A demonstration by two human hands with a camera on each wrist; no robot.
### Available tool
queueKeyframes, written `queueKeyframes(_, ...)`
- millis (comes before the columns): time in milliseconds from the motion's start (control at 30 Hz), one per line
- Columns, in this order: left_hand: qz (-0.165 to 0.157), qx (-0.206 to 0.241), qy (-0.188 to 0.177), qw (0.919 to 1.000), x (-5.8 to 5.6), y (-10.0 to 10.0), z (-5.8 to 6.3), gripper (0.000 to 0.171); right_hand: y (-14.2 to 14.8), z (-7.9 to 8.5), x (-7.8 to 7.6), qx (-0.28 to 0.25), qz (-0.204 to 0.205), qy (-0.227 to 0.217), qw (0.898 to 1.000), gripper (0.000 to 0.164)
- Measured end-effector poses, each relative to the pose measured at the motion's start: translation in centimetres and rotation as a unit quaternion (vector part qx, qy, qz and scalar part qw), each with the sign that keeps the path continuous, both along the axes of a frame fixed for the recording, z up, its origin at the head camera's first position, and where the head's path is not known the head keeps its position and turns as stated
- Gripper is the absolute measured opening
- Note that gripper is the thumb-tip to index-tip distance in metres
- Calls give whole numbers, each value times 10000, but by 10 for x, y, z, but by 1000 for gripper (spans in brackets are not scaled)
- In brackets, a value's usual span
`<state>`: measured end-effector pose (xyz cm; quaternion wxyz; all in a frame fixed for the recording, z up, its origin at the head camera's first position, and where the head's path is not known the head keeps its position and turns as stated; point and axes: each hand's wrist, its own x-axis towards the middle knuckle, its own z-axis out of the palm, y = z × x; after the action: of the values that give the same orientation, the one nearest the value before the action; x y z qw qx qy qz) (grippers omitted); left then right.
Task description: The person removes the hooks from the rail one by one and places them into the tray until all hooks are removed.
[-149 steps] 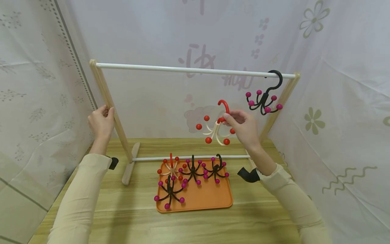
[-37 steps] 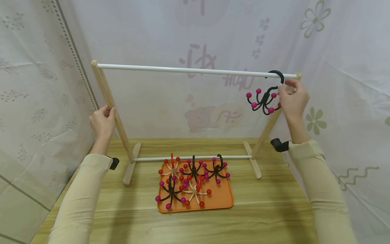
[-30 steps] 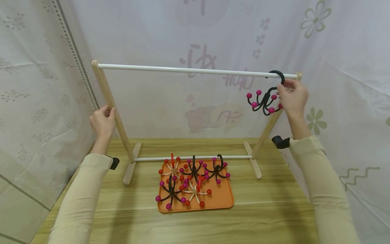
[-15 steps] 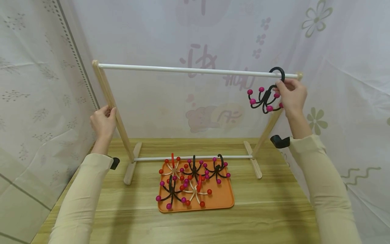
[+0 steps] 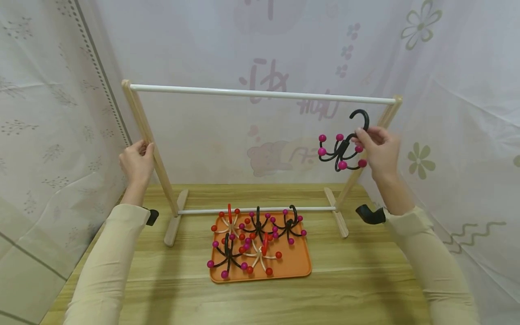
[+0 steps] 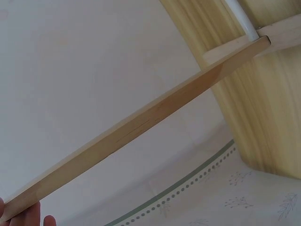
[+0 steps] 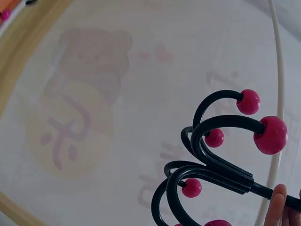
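Note:
In the head view my right hand (image 5: 380, 151) pinches the neck of a black multi-arm hook hanger (image 5: 342, 149) with pink ball tips. The hanger is off the rack, its curved top just below the white top rail (image 5: 260, 93). The right wrist view shows its curled arms close up, with fingertips (image 7: 277, 205) on the stem. My left hand (image 5: 137, 162) grips the left wooden post (image 5: 156, 164) of the rack. In the left wrist view, fingers (image 6: 33, 214) wrap the post's near end.
An orange tray (image 5: 290, 268) on the wooden table (image 5: 195, 293) bears several similar hangers: black ones with pink balls, and white ones with red hooks and balls, such as the front white hanger (image 5: 260, 255). A lower rail (image 5: 195, 211) runs behind the tray. Patterned curtains surround the table.
Earlier my right hand set a white-and-red hanger on the tray, then took hold of the black hanger on the rail. It has lifted off and come down leftward. My left hand stays put.

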<state>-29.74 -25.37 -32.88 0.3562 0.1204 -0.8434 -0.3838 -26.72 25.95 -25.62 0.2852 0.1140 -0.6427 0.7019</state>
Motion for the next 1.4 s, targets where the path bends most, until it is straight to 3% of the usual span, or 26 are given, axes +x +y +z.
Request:
queueKeyframes(133, -16, -51, 32, 10000, 0, 0, -1, 35, -6, -27, 12, 474, -4, -168, 9987, 17)
queueKeyframes(333, -18, -46, 42, 10000, 0, 0, -1, 34, -17, -64, 31, 734, 52, -355, 9967, 16)
queueKeyframes(700, -58, 22, -46, 10000, 1, 1, 1, 35, -42, -100, 79, 1179, 297, -361, 9919, 17)
queueKeyframes(833, -89, 42, -66, 9999, 1, 1, 1, 35, -42, -135, 79, 1087, 433, -218, 9929, 10)
queueKeyframes(867, -92, 51, -73, 9999, 1, 1, 1, 36, -34, -163, 69, 969, 608, -32, 9934, 11)
queueKeyframes(933, -109, 95, -77, 9999, 2, 1, 1, 37, -25, -201, 57, 993, 711, 154, 9924, 11)
queueKeyframes(967, -112, 108, -85, 9998, 2, 1, 1, 37, -26, -207, 58, 1090, 635, 81, 9920, 11)
queueKeyframes(1067, -121, 113, -87, 9998, 2, 1, 1, 38, -33, -215, 68, 1163, 753, -57, 9903, 11)
queueKeyframes(1100, -124, 114, -93, 9998, 2, 1, 1, 38, -44, -197, 83, 1334, 632, -262, 9887, 9)
queueKeyframes(1133, -124, 107, -105, 9998, 2, 0, 1, 38, -49, -192, 90, 1417, 644, -359, 9872, 8)
queueKeyframes(1167, -125, 105, -115, 9998, 2, 0, 1, 38, -59, -177, 103, 1425, 652, -545, 9861, 7)
queueKeyframes(1200, -123, 112, -117, 9998, 2, 0, 1, 38, -63, -176, 107, 1429, 718, -563, 9855, 6)
queueKeyframes(1300, -107, 92, -98, 9999, 1, 0, 1, 37, -68, -186, 113, 1525, 752, -609, 9835, 6)
queueKeyframes(1400, -85, 49, -77, 9999, 1, 0, 0, 37, -67, -213, 111, 1477, 657, -528, 9854, 7)
